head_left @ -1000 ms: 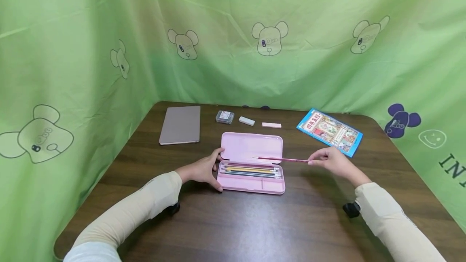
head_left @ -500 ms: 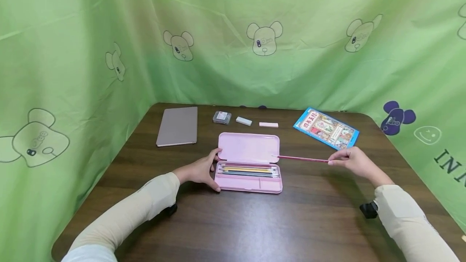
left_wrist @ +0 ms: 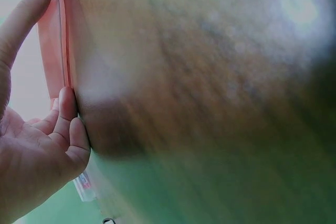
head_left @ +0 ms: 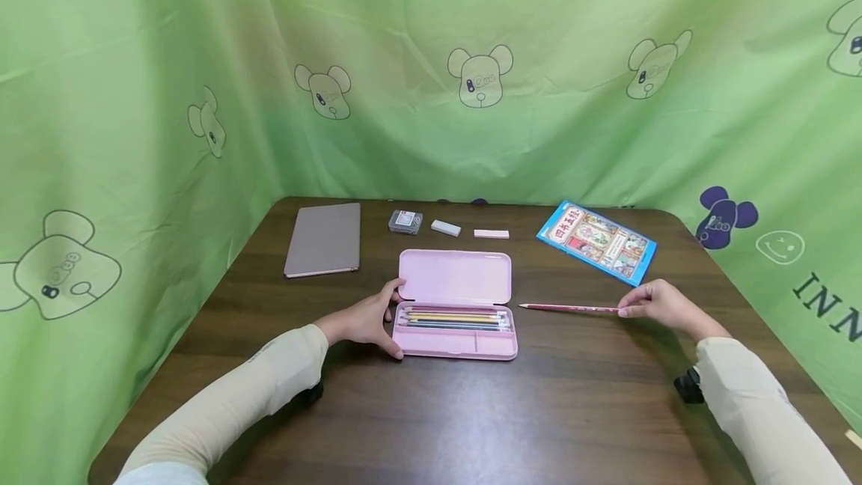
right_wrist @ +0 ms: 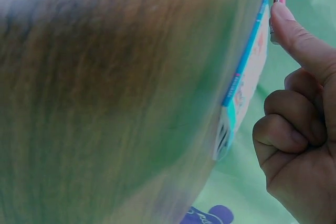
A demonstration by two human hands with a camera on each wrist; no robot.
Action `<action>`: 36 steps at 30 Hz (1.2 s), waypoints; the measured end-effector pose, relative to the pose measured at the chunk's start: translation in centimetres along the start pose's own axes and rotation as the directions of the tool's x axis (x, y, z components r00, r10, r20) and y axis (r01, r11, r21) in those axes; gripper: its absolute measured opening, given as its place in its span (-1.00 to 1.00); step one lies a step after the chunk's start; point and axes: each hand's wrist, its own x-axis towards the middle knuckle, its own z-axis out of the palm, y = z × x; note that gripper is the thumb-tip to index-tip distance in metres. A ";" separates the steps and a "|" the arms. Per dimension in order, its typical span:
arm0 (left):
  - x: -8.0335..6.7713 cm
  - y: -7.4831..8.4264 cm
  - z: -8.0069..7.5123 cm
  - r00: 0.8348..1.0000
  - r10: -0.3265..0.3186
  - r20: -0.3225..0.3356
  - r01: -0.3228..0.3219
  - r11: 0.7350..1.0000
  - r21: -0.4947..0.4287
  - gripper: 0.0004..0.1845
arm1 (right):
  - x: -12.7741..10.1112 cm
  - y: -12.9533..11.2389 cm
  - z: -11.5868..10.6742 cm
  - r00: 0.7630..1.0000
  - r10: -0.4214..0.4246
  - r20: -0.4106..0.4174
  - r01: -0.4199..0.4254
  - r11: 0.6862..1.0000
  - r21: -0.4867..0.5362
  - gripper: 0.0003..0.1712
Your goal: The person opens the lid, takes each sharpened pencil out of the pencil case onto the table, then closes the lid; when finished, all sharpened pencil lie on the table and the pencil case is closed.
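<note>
Item: pink pencil case (head_left: 455, 307), lying open on the dark wooden table (head_left: 431, 410), lid flat behind the tray; several pencils (head_left: 454, 316) are seen lengthwise in the long compartment, number not countable. Left hand (head_left: 364, 320): placed against the case's left end, thumb at the hinge corner and curled fingers along the front left edge, so the case is held steady; in the left wrist view the fingertips (left_wrist: 67, 106) are seen touching the pink wall. Right hand (head_left: 663, 305): the rear end of 1 red pencil (head_left: 569, 308) is pinched between thumb and forefinger, the other fingers folded; the right wrist view confirms the forefinger (right_wrist: 294, 30) laid along the shaft. The pencil lies just right of the case, tip towards it, low over or on the table; contact with the wood cannot be told. For a clean set-down, judged from this layout: the pencil is best kept parallel to the case's long side, lowered flat before the pinch is loosened, and stopped from rolling. Behind the case: grey notebook (head_left: 324, 239) to the left, small clear box (head_left: 405, 221), white eraser (head_left: 446, 227), pink eraser (head_left: 491, 233); blue picture book (head_left: 596, 241) behind and right.
</note>
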 end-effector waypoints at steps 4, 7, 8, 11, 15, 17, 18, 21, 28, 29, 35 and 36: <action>0.0 -0.1 0.0 1.000 -0.001 -0.003 0.001 1.000 0.010 0.31 | 0.5 0.6 0.3 1.000 -0.008 0.024 0.009 1.000 -0.020 -0.78; 0.1 -0.1 0.0 1.000 -0.002 -0.001 0.002 1.000 0.012 0.30 | 0.7 0.9 0.4 0.999 -0.007 0.033 0.008 0.999 -0.036 -0.78; 0.1 0.0 0.0 1.000 0.000 -0.001 0.000 1.000 0.011 0.30 | 0.6 0.9 0.4 0.999 -0.003 0.037 0.004 0.999 -0.039 -0.78; 0.2 0.1 0.1 1.000 0.007 -0.007 -0.007 1.000 0.005 0.30 | 0.5 1.0 0.4 0.999 0.006 0.040 -0.004 0.999 -0.040 -0.73; 0.1 0.2 0.0 1.000 0.019 -0.009 -0.019 1.000 0.007 0.29 | 0.4 0.8 0.4 1.000 0.005 0.021 -0.004 1.000 -0.028 -0.64; 0.0 0.3 0.1 1.000 0.021 -0.009 -0.021 1.000 0.006 0.29 | 0.4 0.5 0.5 1.000 -0.008 0.002 0.008 1.000 -0.016 -0.60; -0.1 0.3 0.1 1.000 0.020 -0.007 -0.019 1.000 0.006 0.29 | 0.4 0.3 0.6 1.000 -0.011 -0.007 0.011 1.000 0.000 -0.58; -0.1 0.1 0.1 1.000 0.017 -0.008 -0.017 1.000 0.008 0.29 | 0.6 -0.8 1.2 0.999 -0.020 -0.032 0.022 0.998 0.058 -0.55; 0.1 0.1 0.2 1.000 0.008 -0.009 -0.008 1.000 0.008 0.30 | 2.0 -3.9 2.7 0.997 -0.061 -0.037 0.065 0.990 0.126 -0.51; 0.2 0.1 0.2 1.000 0.008 -0.008 -0.008 1.000 0.007 0.30 | 2.2 -4.4 2.9 0.997 -0.070 -0.038 0.074 0.989 0.127 -0.52; 0.0 0.0 0.1 1.000 0.015 -0.011 -0.015 1.000 0.013 0.29 | 3.5 -7.1 4.2 0.987 -0.156 -0.027 0.159 0.978 0.135 -0.57; 0.0 0.0 0.2 1.000 0.028 -0.013 -0.028 0.999 0.024 0.29 | 3.7 -7.5 4.4 0.986 -0.168 -0.021 0.169 0.976 0.138 -0.58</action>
